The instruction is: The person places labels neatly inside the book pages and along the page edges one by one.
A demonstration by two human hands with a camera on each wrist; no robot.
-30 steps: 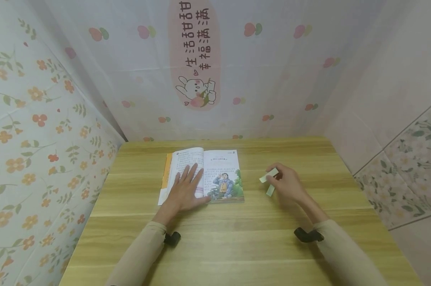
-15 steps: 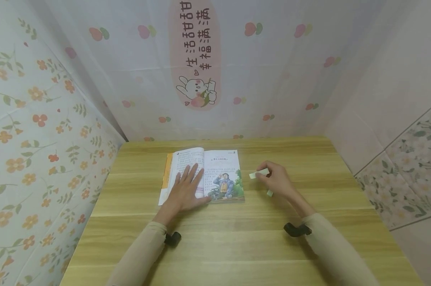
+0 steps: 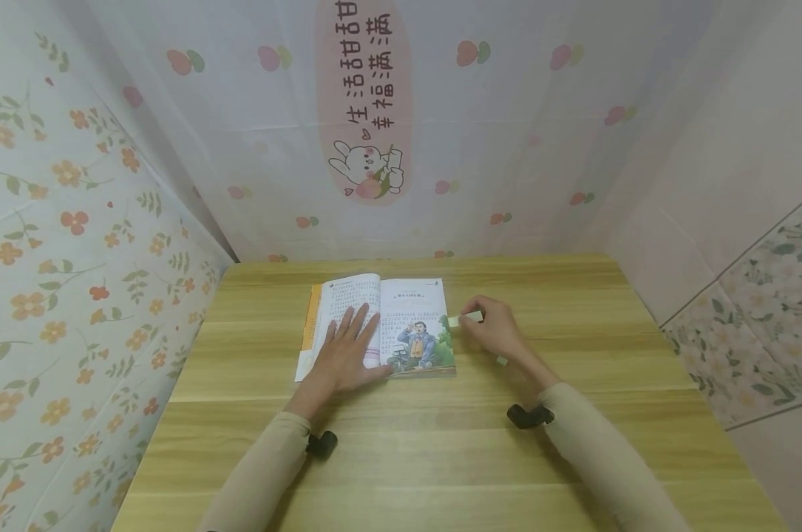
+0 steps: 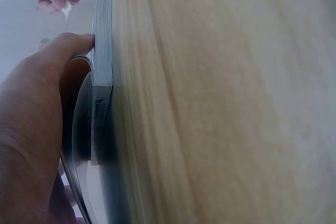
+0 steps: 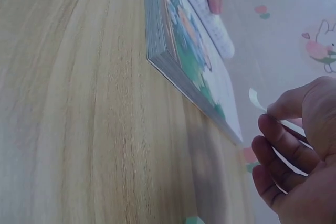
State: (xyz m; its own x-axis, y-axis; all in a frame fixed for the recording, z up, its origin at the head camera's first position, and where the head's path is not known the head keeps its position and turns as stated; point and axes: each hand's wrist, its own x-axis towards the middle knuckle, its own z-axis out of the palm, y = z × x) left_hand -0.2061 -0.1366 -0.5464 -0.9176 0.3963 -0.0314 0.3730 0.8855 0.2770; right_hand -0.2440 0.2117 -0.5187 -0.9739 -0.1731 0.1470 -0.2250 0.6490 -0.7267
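An open book (image 3: pixel 410 295) lies on the table, printed text on its left page and a coloured picture of a figure on its right page. My left hand (image 3: pixel 343 360) rests on the left page with fingers spread, its thumb by the lower inner edge of the right page. Between thumb and index finger, my right hand (image 3: pixel 499 330) pinches a pale green sticky note (image 3: pixel 454 321) at the book's right edge. In the right wrist view the note's free end (image 5: pixel 254 98) curls out above the page. A second pale green piece (image 3: pixel 502 360) lies on the table below the right hand.
The wood-grain table (image 3: pixel 401 451) reaches a patterned cloth backdrop (image 3: pixel 527 170) behind the book. A flowered cloth (image 3: pixel 94 266) hangs at the left side. An orange cover flap (image 3: pixel 310 318) shows along the book's left edge.
My right hand has moved left with the sticky note, up to the book's right edge. The second green piece stays behind on the table. My left hand has not moved.
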